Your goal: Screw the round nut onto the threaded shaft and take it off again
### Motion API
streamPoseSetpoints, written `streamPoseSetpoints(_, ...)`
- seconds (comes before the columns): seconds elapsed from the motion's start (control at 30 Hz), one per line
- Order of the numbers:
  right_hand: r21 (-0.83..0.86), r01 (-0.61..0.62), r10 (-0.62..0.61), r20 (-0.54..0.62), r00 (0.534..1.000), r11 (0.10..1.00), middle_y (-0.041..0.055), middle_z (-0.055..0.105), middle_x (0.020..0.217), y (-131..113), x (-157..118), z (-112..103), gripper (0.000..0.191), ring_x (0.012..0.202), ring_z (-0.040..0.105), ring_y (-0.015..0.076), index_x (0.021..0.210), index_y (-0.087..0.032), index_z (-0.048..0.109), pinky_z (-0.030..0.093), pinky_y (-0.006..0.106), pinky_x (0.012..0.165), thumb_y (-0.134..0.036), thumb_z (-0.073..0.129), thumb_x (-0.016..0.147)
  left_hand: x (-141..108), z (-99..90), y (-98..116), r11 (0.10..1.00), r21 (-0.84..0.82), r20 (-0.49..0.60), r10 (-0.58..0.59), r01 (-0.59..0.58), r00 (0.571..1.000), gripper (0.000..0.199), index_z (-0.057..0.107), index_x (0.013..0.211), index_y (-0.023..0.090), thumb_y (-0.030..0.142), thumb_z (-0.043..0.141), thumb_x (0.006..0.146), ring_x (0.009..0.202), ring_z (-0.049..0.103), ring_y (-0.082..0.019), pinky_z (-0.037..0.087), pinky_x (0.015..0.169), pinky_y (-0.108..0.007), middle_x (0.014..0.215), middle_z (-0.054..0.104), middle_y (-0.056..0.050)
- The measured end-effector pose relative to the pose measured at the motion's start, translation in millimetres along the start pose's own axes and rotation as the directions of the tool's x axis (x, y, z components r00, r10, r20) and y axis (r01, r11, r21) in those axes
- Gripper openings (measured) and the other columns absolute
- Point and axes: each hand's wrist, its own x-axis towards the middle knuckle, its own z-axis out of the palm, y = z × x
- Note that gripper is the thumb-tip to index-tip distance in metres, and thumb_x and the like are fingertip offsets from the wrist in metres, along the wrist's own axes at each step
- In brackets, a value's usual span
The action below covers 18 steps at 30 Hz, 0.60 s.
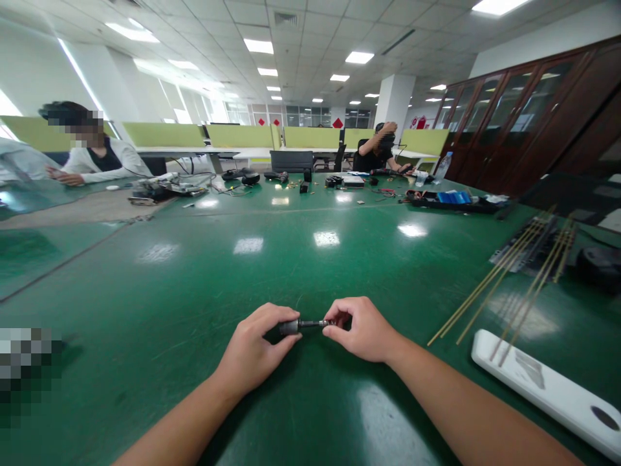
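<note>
My left hand [262, 346] grips the thick, dark grey cylindrical end of a small screwdriver-like tool [310, 323] between thumb and fingers. From that end a thin dark shaft with a metallic part runs level to the right. Thumb and forefinger of my right hand [359, 328] pinch the shaft's far tip, and they hide what is at the very end. Both hands are just above the green tabletop [291, 395], near its front.
Thin wooden sticks [495, 278] lie at the right, some crossing a long white plastic object [543, 388]. A black tray with blue items [453, 198] and several small parts are at the back. A pixelated object [24, 359] sits left. Two people sit beyond.
</note>
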Motion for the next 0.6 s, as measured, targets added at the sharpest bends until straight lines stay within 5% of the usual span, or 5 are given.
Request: streamPoseSetpoints(0.6,0.021,-0.016,0.016,-0.005,1.000,1.000,0.0013,0.069,0.072,1.7,1.6,-2.9,0.007,0.064,0.062,0.0139,0.083,-0.018,0.071,0.047,0.025,0.062,-0.022,0.069,0.078,0.6,-3.7,-2.5,0.998,0.014,0.023,-0.062,0.062,0.998,0.027,0.065,0.111,0.027,0.025,0.072,0.085,0.097,0.063,-0.020,0.051,0.087,-0.035,0.104,0.066,-0.003)
